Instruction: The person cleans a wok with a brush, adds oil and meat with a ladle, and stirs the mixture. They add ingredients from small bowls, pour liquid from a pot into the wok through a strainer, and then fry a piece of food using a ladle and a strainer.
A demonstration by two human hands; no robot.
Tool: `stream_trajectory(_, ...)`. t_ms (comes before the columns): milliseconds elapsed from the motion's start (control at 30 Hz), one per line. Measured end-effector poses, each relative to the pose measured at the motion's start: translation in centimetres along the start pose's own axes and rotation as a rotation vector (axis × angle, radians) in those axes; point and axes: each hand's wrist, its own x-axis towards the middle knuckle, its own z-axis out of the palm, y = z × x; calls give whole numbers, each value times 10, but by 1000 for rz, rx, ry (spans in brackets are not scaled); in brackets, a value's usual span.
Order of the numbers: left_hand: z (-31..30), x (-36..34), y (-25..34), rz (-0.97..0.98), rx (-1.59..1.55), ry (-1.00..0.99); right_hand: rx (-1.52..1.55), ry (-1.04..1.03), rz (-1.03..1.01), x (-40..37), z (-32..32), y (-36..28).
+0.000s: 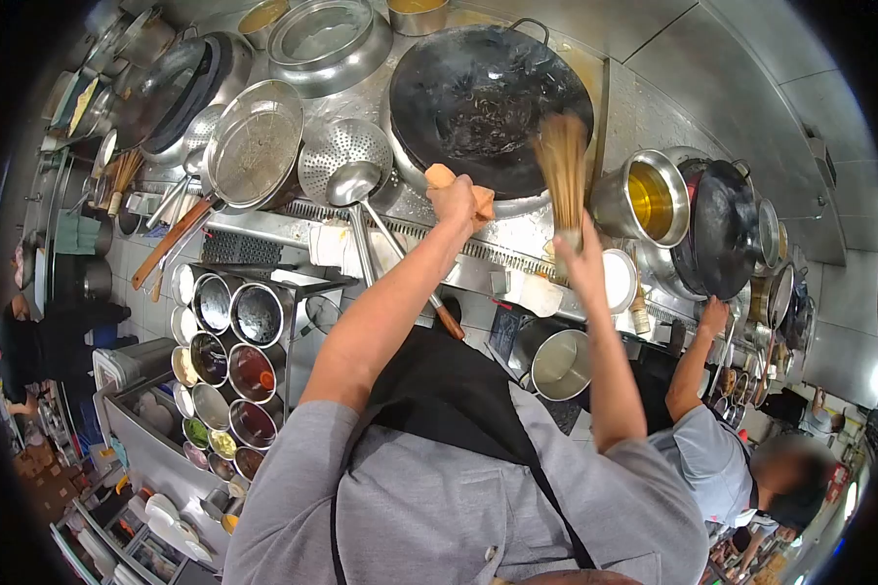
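A large black wok [429,93] sits on the range in front of me, with wet, shiny residue in its bottom. My left hand [454,203] is closed round a folded orange-tan cloth [483,203] at the wok's near rim; whether the cloth grips the rim or a handle is hidden. In my right hand [583,255] is a bamboo wok brush [562,166], held upright with its bristles over the wok's right edge and blurred by motion. Left of the wok lie a perforated skimmer [327,151] and a steel ladle [353,181].
A pot of yellow oil [651,200] stands right of the wok. A round mesh strainer [254,141] rests on the left. Several seasoning tins [256,314] fill the rack at lower left. A co-worker's hand [714,314] is at another wok [727,229] on the right.
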Motion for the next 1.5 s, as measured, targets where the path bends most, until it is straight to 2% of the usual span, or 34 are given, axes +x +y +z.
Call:
stream_trajectory(33,-2,-6,-4,-5,3,-23,-154,-30,43,17,-12,-20)
stream_trajectory(67,-5,-10,-8,-9,5,-46,-443,-45,-7,37,-14,-50)
stream_trajectory(100,-7,18,14,34,17,-41,-573,-158,-43,84,16,-63)
stream_trajectory(167,-6,24,8,48,10,-25,-880,-437,-87,139,41,-72)
stream_trajectory(200,-5,-7,29,26,-14,-51,-1011,-384,-201,162,65,-46)
stream_trajectory(233,-4,8,25,75,5,-28,-1138,-323,-312,189,87,-19)
stream_trajectory(300,-7,31,-6,143,48,16,-1115,-180,-184,254,98,2)
stream_trajectory(333,-8,27,-5,72,45,19,-1084,-221,-143,271,97,-3)
stream_trajectory(367,-9,21,2,92,49,6,-1052,-259,-101,282,94,-18)
stream_trajectory(433,-10,1,11,110,54,-17,-1150,-468,-195,247,89,-68)
stream_trajectory(500,-9,-5,19,25,8,-47,-1199,-553,-458,188,97,-85)
stream_trajectory(600,-9,-7,16,20,-1,-22,-1236,-411,-263,217,103,-49)
stream_trajectory(633,-7,-4,19,52,3,-7,-1139,-249,-151,248,104,-28)
stream_trajectory(700,-8,-11,29,19,-22,-49,-1066,-286,-60,278,103,-39)
stream_trajectory(767,-14,-18,26,-33,-14,-94,-1047,-399,-124,255,115,-66)
stream_trajectory(800,-13,-12,26,-46,-15,-118,-1107,-423,-299,222,119,-81)
stream_trajectory(833,-12,-6,24,-58,-23,-136,-1155,-521,-367,197,126,-91)
stream_trajectory(900,-13,-2,19,-27,-5,-147,-1186,-472,-251,197,128,-85)
stream_trajectory(967,-10,-12,30,-54,-29,-117,-1044,-263,-27,255,117,-40)
stream_trajectory(1033,-9,-23,41,-62,20,-110,-984,-213,19,272,107,-44)
stream_trajectory(1100,-13,-30,47,-111,62,-125,-1039,-410,-49,254,103,-53)
stream_trajectory(1167,-15,-28,47,-119,38,-143,-1188,-532,-353,194,97,-64)
stream_trajectory(1233,-15,-8,37,-96,11,-169,-1154,-533,-366,167,88,-34)
stream_trajectory(1300,-21,24,4,-60,5,-202,-1228,-406,-151,209,68,-10)
stream_trajectory(1367,-17,15,12,-25,19,-147,-1035,-151,-22,274,65,18)
stream_trajectory(1433,-21,34,-7,8,27,-125,-846,-71,154,277,93,2)
stream_trajectory(1500,-29,49,-24,-1,65,-148,-817,-29,-39,242,128,-8)
